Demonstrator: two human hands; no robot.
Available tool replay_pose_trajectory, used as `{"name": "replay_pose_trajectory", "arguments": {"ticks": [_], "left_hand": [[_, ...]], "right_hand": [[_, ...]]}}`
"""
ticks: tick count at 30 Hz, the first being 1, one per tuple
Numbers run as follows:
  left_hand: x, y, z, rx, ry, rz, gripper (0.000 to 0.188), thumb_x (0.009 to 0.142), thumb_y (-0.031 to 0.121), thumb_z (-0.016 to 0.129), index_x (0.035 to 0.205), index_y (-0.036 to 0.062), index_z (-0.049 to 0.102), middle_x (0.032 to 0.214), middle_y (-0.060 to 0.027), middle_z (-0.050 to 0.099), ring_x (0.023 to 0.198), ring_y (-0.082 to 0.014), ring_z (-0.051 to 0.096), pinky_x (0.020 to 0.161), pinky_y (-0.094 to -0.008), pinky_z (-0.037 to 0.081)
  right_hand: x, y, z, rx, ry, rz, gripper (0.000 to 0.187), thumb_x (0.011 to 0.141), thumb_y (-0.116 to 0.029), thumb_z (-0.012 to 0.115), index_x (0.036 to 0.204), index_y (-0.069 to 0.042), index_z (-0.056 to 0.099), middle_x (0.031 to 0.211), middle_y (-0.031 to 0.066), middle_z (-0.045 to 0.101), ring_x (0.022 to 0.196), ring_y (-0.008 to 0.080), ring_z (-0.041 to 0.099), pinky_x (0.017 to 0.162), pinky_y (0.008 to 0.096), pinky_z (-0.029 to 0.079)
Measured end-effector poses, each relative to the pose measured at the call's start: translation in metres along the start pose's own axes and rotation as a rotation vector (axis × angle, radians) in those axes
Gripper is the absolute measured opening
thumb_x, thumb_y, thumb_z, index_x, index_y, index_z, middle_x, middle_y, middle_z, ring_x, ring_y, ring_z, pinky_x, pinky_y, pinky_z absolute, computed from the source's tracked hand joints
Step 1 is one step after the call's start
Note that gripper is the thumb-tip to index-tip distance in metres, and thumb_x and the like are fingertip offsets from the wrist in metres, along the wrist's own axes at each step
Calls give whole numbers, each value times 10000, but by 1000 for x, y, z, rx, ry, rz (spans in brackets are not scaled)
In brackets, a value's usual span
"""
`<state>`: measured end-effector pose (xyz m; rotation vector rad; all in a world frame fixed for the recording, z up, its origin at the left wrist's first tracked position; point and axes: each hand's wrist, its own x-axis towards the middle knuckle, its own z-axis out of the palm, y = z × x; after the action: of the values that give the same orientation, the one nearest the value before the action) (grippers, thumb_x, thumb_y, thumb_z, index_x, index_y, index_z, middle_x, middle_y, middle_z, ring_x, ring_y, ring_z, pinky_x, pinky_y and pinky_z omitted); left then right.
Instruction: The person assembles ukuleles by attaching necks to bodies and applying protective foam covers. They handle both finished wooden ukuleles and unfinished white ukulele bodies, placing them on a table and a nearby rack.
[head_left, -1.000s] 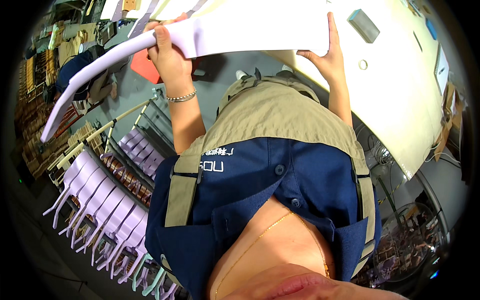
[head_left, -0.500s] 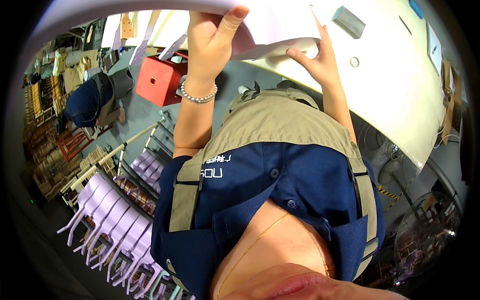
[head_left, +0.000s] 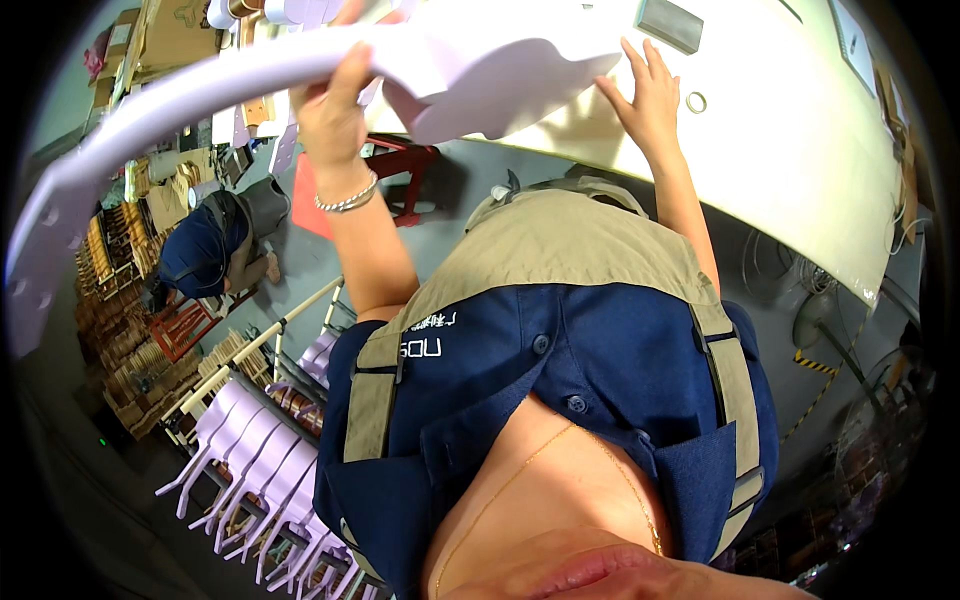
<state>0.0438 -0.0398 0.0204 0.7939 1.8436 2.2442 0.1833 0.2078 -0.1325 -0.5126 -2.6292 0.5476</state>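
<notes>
A glossy lilac electric guitar body with its neck [head_left: 510,95] is held up over the near edge of the work table. Its neck sweeps toward the left rim, where the headstock with a row of holes shows. My left hand [head_left: 335,125] is closed around the neck close to the body, a bracelet on its wrist. Beside the body's right end is my right hand [head_left: 652,105], fingers spread and holding nothing. Its thumb lies close to the guitar's edge; whether they touch I cannot tell.
On the cream table [head_left: 790,170] are a grey block [head_left: 670,25], a small ring [head_left: 696,102] and a notebook [head_left: 855,45]. A red stool [head_left: 400,185] stands beneath. At lower left, a rack holds several lilac guitars [head_left: 245,440]. Another person [head_left: 205,245] bends over behind it.
My left hand has moved left with the guitar, and its neck and headstock now show. My right hand's fingers have spread beside the body's edge.
</notes>
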Motion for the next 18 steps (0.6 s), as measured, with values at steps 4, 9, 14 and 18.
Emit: {"name": "replay_pose_trajectory", "arguments": {"ticks": [4,9,14,18], "left_hand": [[-22,-12,-48,-94,337,-218,518,809,194,539,1205,-89,361,1095,-247,503,973,-317,547,790,-395,489],[-64,-46,-84,-262,603,-369,494,821,282,508,1213,-1,402,1131,-211,497,996,-279,530,840,-363,456],[-92,-58,-105,-330,679,-387,509,824,321,510,1213,13,397,1090,-155,529,960,-228,547,817,-349,471],[-102,-56,-109,-322,730,-419,493,831,335,508,1185,7,412,1069,-145,541,930,-217,560,789,-338,486]], "right_hand": [[-29,8,32,1102,-239,405,689,826,-562,398,1324,-99,289,1314,182,338,1232,301,303,993,493,204],[-46,-35,25,1388,-494,550,801,809,-641,86,1365,-67,135,1376,129,235,1259,265,252,998,388,250],[-43,-40,20,1381,-478,424,774,826,-618,69,1365,-67,137,1375,124,234,1253,260,261,1006,376,235],[-35,-48,9,1310,-493,321,763,832,-607,49,1365,-69,141,1373,135,233,1256,269,253,1009,378,231]]}}
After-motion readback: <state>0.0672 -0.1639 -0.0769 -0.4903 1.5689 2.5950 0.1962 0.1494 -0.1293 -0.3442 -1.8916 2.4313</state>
